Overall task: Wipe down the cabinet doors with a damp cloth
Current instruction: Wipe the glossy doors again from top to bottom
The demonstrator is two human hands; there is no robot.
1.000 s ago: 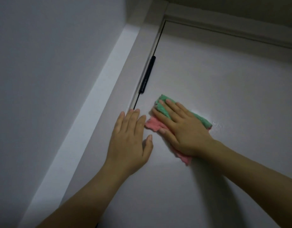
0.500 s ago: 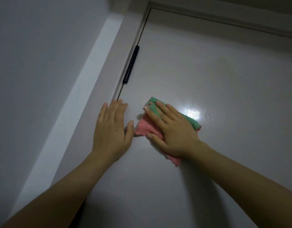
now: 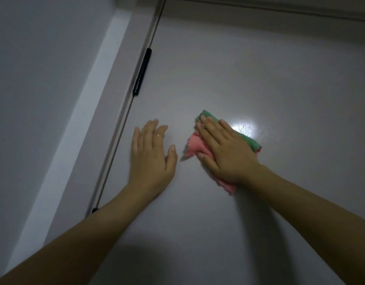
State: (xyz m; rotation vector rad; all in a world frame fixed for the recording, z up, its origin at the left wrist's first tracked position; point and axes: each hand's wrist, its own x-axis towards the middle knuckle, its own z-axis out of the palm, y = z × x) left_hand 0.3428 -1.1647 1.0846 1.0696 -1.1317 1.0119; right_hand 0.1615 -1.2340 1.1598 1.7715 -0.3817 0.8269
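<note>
Wiping in progress: right hand [image 3: 226, 153] lies flat, fingers straight, pressing a crumpled pink-and-green microfibre cloth [image 3: 195, 148] onto the glossy white cabinet door [image 3: 259, 68], cloth sitting right of and below the black cylindrical hinge [image 3: 142, 72]. Left hand [image 3: 151, 153] is released, palm flat on the same door between the hinge and the cloth, holding nothing, apart from the cloth. Risks, my read: cloth isn't gripped, only pinned by pressure, so easing off mid-stroke could let it slide out and drop; the door looks wet and shiny near the cloth, so the bracing left hand could slip; pushing hard near the hinge side could flex the door. Obstructions: the left hand itself blocks any stroke toward the hinge; hinge barrel and the thin door gap running below it would snag cloth edges. Grey frame strip [image 3: 89, 112] and plain wall [image 3: 33, 68] lie left of the hinge.
</note>
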